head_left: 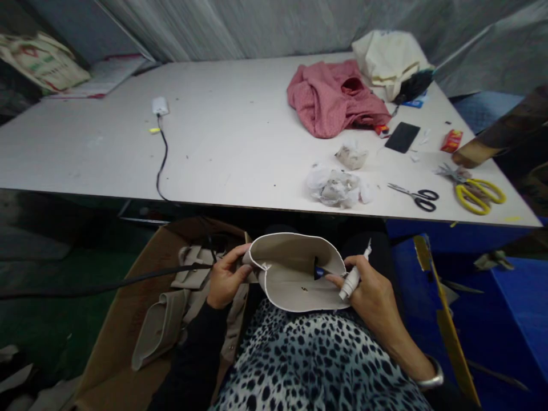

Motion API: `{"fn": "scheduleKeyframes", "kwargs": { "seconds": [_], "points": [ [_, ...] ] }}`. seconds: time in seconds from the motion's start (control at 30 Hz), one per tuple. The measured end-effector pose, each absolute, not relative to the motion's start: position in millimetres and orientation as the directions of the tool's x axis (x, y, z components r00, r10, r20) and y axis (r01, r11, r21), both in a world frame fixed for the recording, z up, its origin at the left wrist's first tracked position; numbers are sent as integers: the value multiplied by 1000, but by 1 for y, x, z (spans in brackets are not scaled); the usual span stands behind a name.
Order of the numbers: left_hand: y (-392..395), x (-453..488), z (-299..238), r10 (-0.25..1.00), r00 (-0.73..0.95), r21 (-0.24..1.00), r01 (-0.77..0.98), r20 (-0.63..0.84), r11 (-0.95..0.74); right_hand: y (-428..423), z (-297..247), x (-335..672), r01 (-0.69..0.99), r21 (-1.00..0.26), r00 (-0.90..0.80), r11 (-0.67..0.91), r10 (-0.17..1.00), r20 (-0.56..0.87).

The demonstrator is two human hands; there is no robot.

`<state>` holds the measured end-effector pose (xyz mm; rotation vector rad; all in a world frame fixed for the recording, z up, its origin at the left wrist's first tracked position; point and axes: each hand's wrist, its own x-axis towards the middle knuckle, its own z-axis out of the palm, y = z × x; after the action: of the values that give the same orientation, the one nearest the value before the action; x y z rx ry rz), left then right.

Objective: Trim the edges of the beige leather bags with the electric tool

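Note:
A beige pouch (295, 285) with white edges is held over my lap, its mouth spread wide toward me. My left hand (226, 277) pinches its left end between thumb and fingers. At the right end, my right hand (372, 288) grips a white-wrapped tool (351, 279) with a thin pointed tip. Some of the right hand's fingers reach into the pouch, beside a dark blue piece (318, 270); whether that piece belongs to the tool I cannot tell. A small dark metal fitting (304, 289) shows on the pouch's inner wall.
An open cardboard box (115, 337) of beige pouches (160, 328) stands at left. On the white table (222, 142) lie black scissors (417, 197), yellow-handled scissors (477, 194), crumpled plastic (338, 187), pink cloth (323, 100) and a corded white device (160, 105). Blue bins (520, 308) are at right.

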<state>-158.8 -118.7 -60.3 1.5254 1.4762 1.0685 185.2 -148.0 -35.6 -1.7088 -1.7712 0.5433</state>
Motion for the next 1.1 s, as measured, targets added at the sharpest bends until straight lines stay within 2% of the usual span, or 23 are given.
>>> {"fn": "scheduleKeyframes", "kwargs": {
  "seconds": [0.3, 0.4, 0.5, 0.6, 0.7, 0.77, 0.83, 0.9, 1.0, 1.1],
  "points": [
    [-118, -166, -58, 998, -54, 943, 333, 14, 5, -140, -26, 183, 623, -774, -48, 114, 993, 107],
    [-118, -166, -57, 996, -83, 951, 308, 17, 9, -134, -19, 179, 520, -850, -50, 81, 997, 65],
    [-116, -166, -49, 991, -127, 967, 253, 49, -15, -125, -14, 175, 350, -937, -15, 10, 1000, 5],
    [-107, -173, -28, 995, -87, 998, 51, 44, -40, -113, -6, 173, 158, -986, 11, -53, 999, -52],
    [-84, -182, 2, 988, 146, 983, -181, 39, -12, -102, 8, 168, 54, -996, -122, -75, 989, -81],
    [-65, -180, 26, 966, 251, 991, -136, 54, -20, -95, 18, 161, 40, -998, -221, -38, 974, -46],
    [-47, -164, 49, 923, 381, 997, 16, 60, -72, -88, 26, 152, 47, -999, -272, 25, 962, 12],
    [-33, -137, 67, 819, 574, 984, 134, 16, -113, -83, 29, 145, 69, -994, -289, 90, 955, 67],
    [-22, -92, 76, 688, 721, 942, 285, -88, -178, -78, 28, 138, 151, -967, -213, 205, 962, 170],
    [-20, -58, 64, 707, 691, 939, 325, -152, -116, -75, 20, 138, 265, -931, -54, 253, 967, 247]
  ]
}}
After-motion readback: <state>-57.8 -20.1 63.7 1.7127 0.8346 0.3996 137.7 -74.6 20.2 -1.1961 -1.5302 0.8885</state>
